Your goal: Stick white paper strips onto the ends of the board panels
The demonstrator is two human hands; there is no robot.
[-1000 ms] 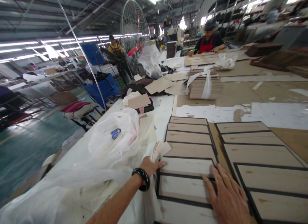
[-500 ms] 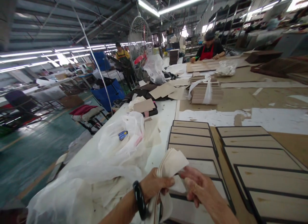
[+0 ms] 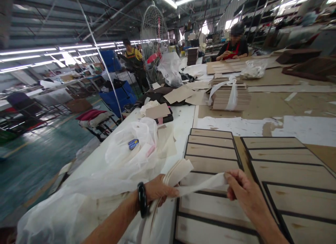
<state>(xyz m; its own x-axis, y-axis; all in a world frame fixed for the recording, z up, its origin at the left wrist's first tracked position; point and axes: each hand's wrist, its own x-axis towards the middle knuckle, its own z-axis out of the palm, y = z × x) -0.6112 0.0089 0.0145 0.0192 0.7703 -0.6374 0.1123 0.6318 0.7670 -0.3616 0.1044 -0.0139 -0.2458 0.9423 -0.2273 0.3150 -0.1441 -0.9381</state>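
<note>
Pinched by the right hand [image 3: 240,186], one strip [image 3: 204,185], perhaps cloth, reaches the bundle [image 3: 177,173] the left hand [image 3: 160,191] clutches inside the worktop's [image 3: 183,114] left edge

Readable text: none | white plastic bag [image 3: 170,66]: dark print, too small to read
</note>
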